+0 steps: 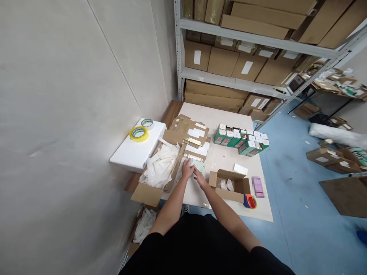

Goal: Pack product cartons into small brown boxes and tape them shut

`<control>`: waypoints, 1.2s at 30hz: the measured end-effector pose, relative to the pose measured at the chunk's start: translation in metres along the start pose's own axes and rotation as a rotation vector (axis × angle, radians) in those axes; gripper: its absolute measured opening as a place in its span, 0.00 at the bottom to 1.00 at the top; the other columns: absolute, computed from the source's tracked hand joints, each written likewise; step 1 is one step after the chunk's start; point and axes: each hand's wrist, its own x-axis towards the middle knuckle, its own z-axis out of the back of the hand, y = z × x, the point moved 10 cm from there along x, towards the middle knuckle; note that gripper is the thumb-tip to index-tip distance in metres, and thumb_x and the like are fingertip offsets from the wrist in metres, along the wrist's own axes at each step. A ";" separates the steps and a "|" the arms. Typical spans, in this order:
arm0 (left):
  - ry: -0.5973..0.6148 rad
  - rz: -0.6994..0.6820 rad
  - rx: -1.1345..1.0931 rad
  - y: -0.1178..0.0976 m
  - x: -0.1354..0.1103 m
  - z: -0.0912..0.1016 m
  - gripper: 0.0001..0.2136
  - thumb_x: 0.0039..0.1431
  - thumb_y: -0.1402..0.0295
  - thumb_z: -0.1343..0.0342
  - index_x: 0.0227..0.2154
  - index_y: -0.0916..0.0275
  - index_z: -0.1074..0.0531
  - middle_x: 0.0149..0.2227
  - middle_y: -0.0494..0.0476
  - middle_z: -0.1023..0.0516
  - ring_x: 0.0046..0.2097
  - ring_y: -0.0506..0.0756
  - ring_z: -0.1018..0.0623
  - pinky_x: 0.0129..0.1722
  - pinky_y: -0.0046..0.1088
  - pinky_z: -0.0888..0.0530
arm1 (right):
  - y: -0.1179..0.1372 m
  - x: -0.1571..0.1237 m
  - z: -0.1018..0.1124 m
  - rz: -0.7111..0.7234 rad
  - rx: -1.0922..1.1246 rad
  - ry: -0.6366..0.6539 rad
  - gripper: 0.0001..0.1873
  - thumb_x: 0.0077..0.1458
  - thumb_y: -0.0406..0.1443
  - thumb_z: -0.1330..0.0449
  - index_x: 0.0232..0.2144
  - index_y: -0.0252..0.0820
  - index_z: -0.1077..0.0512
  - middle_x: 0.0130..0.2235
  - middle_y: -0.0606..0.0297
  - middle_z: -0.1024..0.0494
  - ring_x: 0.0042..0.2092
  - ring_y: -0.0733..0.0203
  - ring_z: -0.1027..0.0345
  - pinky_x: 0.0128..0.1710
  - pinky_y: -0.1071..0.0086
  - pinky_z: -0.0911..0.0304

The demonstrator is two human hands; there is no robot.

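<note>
Close together over the near part of the table (189, 191) are my two hands, both at a small pale green and white item (199, 166) whose kind I cannot make out. My left hand (187, 169) is closed on its left end. Bent fingers of my right hand (199, 177) grip its near edge. To the left stands an open carton (149, 194) full of white plastic bags (164, 164). On the right is a smaller open carton (231, 195) with white packets (227, 185) inside. Flattened cardboard pieces (190, 131) with white labels lie just beyond my hands.
Green and white boxes (241, 140) stand in rows at the back right. Near the right edge are a white box (240, 169), a pink pack (258, 187) and a tape roll (250, 201). Yellow tape (138, 134) rests on a white block (126, 152). Shelving (218, 76) rises behind.
</note>
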 end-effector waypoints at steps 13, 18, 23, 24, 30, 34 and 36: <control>-0.181 -0.034 -0.080 0.003 -0.016 0.039 0.24 0.59 0.67 0.42 0.60 0.58 0.24 0.60 0.64 0.29 0.63 0.65 0.29 0.66 0.43 0.34 | -0.016 0.015 0.042 -0.050 -0.103 -0.237 0.31 0.55 0.58 0.41 0.51 0.45 0.21 0.59 0.54 0.22 0.65 0.50 0.33 0.67 0.51 0.41; -0.193 -0.124 -0.184 -0.031 -0.029 0.061 0.23 0.62 0.64 0.40 0.61 0.57 0.25 0.60 0.63 0.29 0.63 0.63 0.29 0.61 0.38 0.27 | -0.004 -0.002 0.085 -0.032 -0.094 -0.365 0.37 0.54 0.55 0.37 0.61 0.44 0.28 0.67 0.54 0.31 0.69 0.47 0.39 0.70 0.50 0.45; -0.088 -0.193 -0.310 -0.071 -0.041 0.048 0.23 0.65 0.62 0.42 0.62 0.57 0.27 0.62 0.62 0.29 0.63 0.61 0.28 0.62 0.34 0.28 | 0.015 -0.046 0.134 0.034 0.012 -0.470 0.43 0.61 0.54 0.42 0.72 0.42 0.43 0.73 0.54 0.41 0.71 0.48 0.44 0.69 0.55 0.43; -0.062 -0.202 -0.324 -0.077 -0.044 0.040 0.23 0.66 0.62 0.42 0.63 0.57 0.28 0.62 0.62 0.29 0.64 0.61 0.28 0.62 0.34 0.28 | 0.016 -0.055 0.145 0.050 0.036 -0.501 0.44 0.62 0.53 0.43 0.73 0.42 0.44 0.73 0.54 0.41 0.71 0.49 0.44 0.69 0.55 0.43; 0.101 -0.162 -0.311 -0.099 -0.074 -0.038 0.24 0.69 0.62 0.48 0.67 0.56 0.35 0.66 0.60 0.30 0.64 0.59 0.27 0.62 0.35 0.28 | 0.000 -0.106 0.213 0.086 0.073 -0.664 0.47 0.60 0.50 0.42 0.74 0.36 0.48 0.69 0.50 0.34 0.68 0.47 0.37 0.65 0.53 0.37; 0.201 -0.112 -0.230 -0.103 -0.102 -0.095 0.26 0.69 0.64 0.47 0.68 0.58 0.38 0.66 0.61 0.29 0.67 0.62 0.30 0.65 0.41 0.32 | -0.021 -0.134 0.254 0.056 0.061 -0.756 0.44 0.58 0.47 0.42 0.72 0.36 0.44 0.68 0.50 0.32 0.66 0.46 0.35 0.66 0.52 0.39; 0.243 -0.081 -0.200 -0.103 -0.116 -0.117 0.27 0.69 0.63 0.47 0.69 0.58 0.39 0.66 0.63 0.29 0.66 0.63 0.29 0.64 0.41 0.31 | -0.027 -0.145 0.271 0.054 0.060 -0.776 0.42 0.57 0.44 0.43 0.71 0.37 0.41 0.67 0.50 0.32 0.66 0.46 0.35 0.67 0.51 0.40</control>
